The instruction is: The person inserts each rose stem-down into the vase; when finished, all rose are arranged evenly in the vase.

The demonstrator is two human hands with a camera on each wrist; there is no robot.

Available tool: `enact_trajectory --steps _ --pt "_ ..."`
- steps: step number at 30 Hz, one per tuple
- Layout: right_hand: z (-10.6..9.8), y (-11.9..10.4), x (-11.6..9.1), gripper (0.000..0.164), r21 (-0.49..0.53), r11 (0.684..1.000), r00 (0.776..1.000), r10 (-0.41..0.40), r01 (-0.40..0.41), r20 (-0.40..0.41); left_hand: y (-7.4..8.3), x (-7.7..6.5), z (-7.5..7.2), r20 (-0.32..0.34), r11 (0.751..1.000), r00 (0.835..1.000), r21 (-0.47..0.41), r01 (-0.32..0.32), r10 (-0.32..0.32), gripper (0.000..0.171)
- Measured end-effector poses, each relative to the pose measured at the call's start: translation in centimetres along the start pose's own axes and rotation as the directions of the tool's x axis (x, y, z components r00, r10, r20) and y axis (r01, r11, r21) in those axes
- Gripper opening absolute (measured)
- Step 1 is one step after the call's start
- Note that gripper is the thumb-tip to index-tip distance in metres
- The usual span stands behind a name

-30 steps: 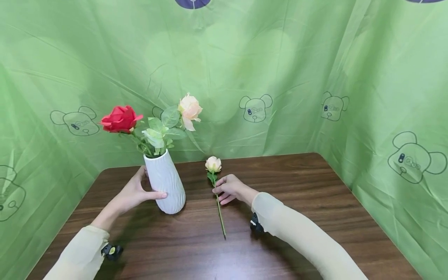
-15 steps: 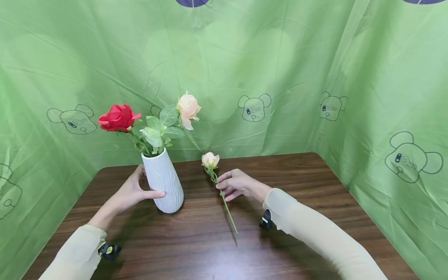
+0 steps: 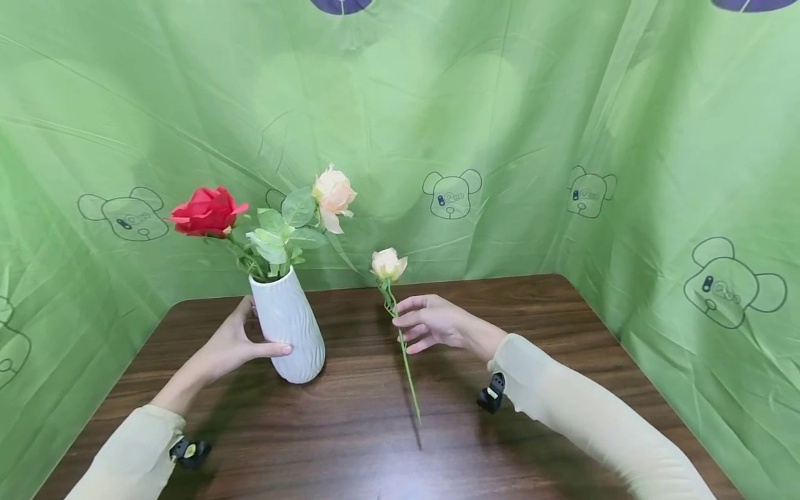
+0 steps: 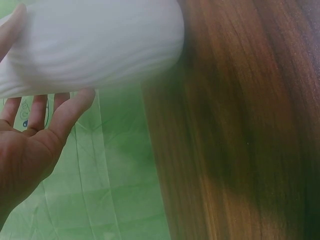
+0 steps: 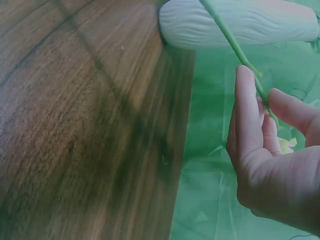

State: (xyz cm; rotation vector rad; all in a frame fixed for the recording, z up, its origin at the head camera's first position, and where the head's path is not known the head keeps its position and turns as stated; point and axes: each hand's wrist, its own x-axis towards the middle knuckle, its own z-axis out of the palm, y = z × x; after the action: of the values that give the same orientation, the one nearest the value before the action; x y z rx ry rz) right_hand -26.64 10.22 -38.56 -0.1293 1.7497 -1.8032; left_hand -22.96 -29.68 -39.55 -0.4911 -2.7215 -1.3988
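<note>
A white ribbed vase [image 3: 289,326] stands left of centre on the table. My left hand [image 3: 231,344] grips it from the left side, thumb across its front; the fingers behind are mostly hidden in the head view. In the vase are a red rose [image 3: 208,211] and a pale peach rose [image 3: 334,197] with green leaves [image 3: 298,207]. To the right, my right hand [image 3: 434,323] pinches the green stem of a small cream-pink rose [image 3: 389,264], bloom upward and stem slanting down. In the right wrist view the stem [image 5: 230,37] crosses in front of the vase.
The brown wooden table [image 3: 531,326] lies under both hands. Green fabric [image 3: 400,104] printed with bear outlines hangs behind it and along both sides. A small black device [image 3: 492,393] is strapped at the right wrist, another [image 3: 190,452] at the left.
My right hand has lifted the small rose off the table, moving slightly right and away from me. The left hand keeps its grip on the vase.
</note>
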Motion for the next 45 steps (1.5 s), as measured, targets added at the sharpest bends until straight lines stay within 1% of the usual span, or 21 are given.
enact_trajectory --steps 2,5,11,15,22,25,28,34,37,41,45 --pt "-0.1 -0.3 -0.3 0.026 0.015 1.000 1.000 -0.009 0.009 -0.001 0.0 0.0 0.0 0.000 1.000 1.000 0.010 0.001 -0.001 0.082" --pt "-0.3 -0.7 -0.5 0.021 0.032 0.999 1.000 -0.023 0.023 -0.006 0.0 0.0 0.0 0.001 1.000 1.000 0.008 0.001 -0.001 0.082" --pt "-0.5 -1.1 -1.2 0.025 0.082 0.993 0.996 -0.087 0.087 -0.004 0.0 -0.1 0.0 -0.003 1.000 1.000 0.009 0.000 0.000 0.083" --pt "-0.6 -1.3 -2.0 0.025 0.129 0.982 0.990 -0.141 0.141 -0.006 0.0 -0.1 0.0 -0.008 1.000 1.000 0.016 -0.006 0.006 0.083" --pt "-0.8 -2.2 -3.7 0.013 0.187 0.960 0.977 -0.212 0.209 -0.005 0.0 0.0 -0.1 -0.003 1.000 1.000 0.003 -0.006 0.006 0.082" --pt "-0.7 -2.7 -4.2 0.010 0.202 0.952 0.972 -0.234 0.231 -0.012 0.0 0.0 -0.1 -0.002 1.000 1.000 -0.001 -0.008 0.008 0.082" --pt "-0.6 -3.3 -4.7 0.012 0.205 0.947 0.968 -0.252 0.250 -0.014 0.1 0.0 -0.2 -0.007 1.000 1.000 0.001 -0.010 0.010 0.081" --pt "-0.6 -4.1 -5.4 0.021 0.200 0.944 0.965 -0.261 0.261 -0.025 0.0 -0.2 0.0 -0.001 1.000 1.000 -0.012 -0.002 0.002 0.082" --pt "-0.7 -4.4 -5.6 0.024 0.206 0.938 0.960 -0.277 0.278 -0.034 0.0 -0.2 0.2 -0.002 1.000 1.000 0.000 0.002 -0.002 0.082" --pt "-0.8 -5.3 -6.0 0.023 0.201 0.931 0.952 -0.305 0.305 -0.034 0.0 -0.2 0.2 -0.005 1.000 1.000 0.014 0.006 -0.006 0.081" --pt "-0.5 -6.7 -6.6 0.022 0.176 0.927 0.943 -0.330 0.330 -0.030 0.1 -0.2 0.1 -0.004 1.000 1.000 0.022 0.009 -0.009 0.082"
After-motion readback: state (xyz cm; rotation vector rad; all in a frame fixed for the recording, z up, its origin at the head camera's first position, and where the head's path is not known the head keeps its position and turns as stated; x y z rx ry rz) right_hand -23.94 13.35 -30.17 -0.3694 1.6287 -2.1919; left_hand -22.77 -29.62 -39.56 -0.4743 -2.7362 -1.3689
